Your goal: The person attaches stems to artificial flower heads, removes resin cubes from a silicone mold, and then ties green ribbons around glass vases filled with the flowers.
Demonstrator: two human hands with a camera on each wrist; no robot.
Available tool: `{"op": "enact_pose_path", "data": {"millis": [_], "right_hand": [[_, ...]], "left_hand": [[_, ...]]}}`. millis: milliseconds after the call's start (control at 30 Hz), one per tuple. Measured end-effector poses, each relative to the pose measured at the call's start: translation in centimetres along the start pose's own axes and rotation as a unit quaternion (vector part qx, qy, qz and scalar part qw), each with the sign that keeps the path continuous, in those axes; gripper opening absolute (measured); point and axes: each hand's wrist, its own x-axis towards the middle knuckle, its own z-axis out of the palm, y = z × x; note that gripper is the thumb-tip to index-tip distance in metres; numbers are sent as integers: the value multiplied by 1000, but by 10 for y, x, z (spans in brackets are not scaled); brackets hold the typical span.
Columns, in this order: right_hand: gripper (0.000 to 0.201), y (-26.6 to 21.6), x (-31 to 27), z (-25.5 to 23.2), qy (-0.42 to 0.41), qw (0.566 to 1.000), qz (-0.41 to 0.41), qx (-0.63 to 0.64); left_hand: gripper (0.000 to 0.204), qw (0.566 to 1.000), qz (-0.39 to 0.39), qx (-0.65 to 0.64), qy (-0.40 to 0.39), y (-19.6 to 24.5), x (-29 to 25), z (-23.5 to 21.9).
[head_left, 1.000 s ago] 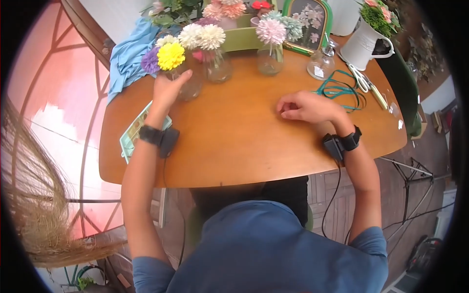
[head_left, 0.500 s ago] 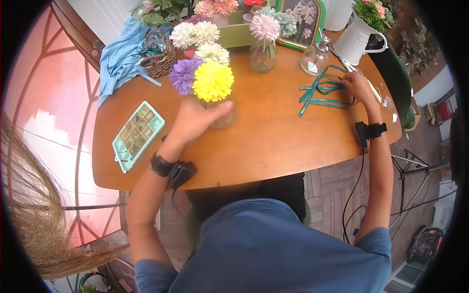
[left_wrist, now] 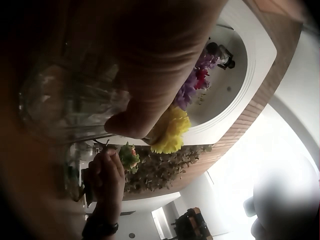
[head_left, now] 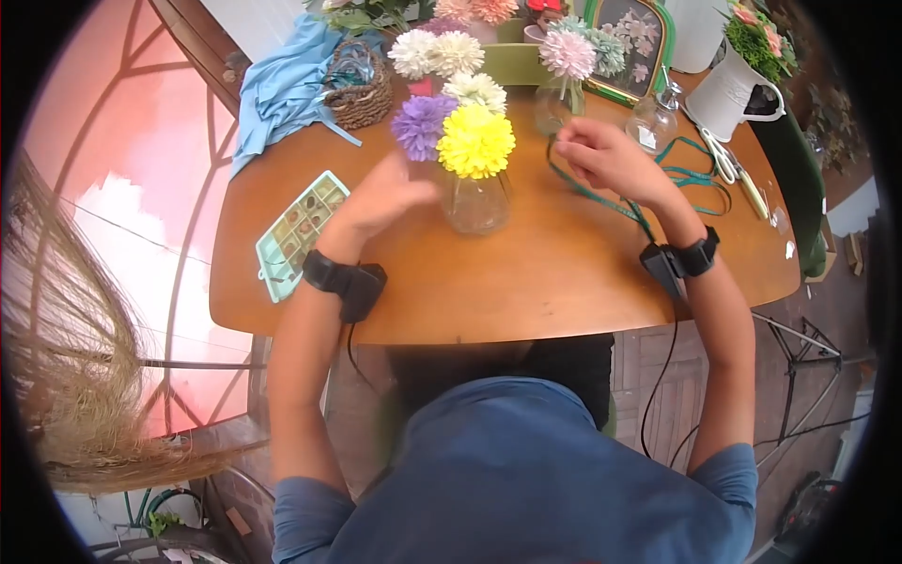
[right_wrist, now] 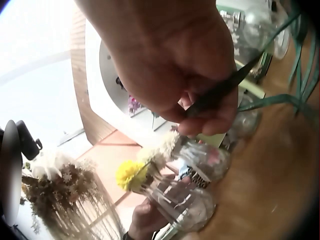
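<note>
A glass vase (head_left: 477, 202) stands on the table, holding a yellow pompom flower (head_left: 476, 140), a purple flower (head_left: 423, 126) and a cream flower (head_left: 475, 91). Beside it on the left is my left hand (head_left: 383, 195), thumb apart from the fingers and its tip near the glass. The purple bloom partly hides those fingers. To the vase's right, my right hand (head_left: 611, 162) pinches a teal ribbon (right_wrist: 220, 92) between thumb and fingers. One stretch of the ribbon hangs from the hand toward the wrist, and more teal ribbon (head_left: 693, 160) lies looped on the table.
At left is a mint compartment tray (head_left: 266, 258) with small items. A wicker basket (head_left: 362, 99) and blue cloth (head_left: 272, 89) lie behind it. Another flower vase (head_left: 554, 105), a glass bottle (head_left: 651, 122), scissors (head_left: 719, 155) and a white pitcher (head_left: 723, 99) stand or lie toward the back right.
The left hand brought the flower vase from the back left toward the middle front, and it now stands there. The right hand reached to the ribbon, took hold and drew it leftward.
</note>
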Motion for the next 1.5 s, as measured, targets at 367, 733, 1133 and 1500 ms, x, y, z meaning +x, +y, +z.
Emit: {"op": "enact_pose_path", "data": {"millis": [367, 733, 1133, 1500], "right_hand": [[18, -28, 62, 36, -42, 995, -71, 53], [21, -17, 4, 15, -109, 993, 11, 46], [20, -2, -10, 61, -285, 941, 53, 175], [11, 14, -16, 95, -152, 917, -26, 368]], "left_hand": [[34, 995, 29, -72, 59, -30, 44, -3], [23, 985, -102, 140, -19, 27, -24, -33], [25, 986, -132, -6, -97, 52, -63, -2], [23, 976, -24, 171, -131, 42, -66, 70]]}}
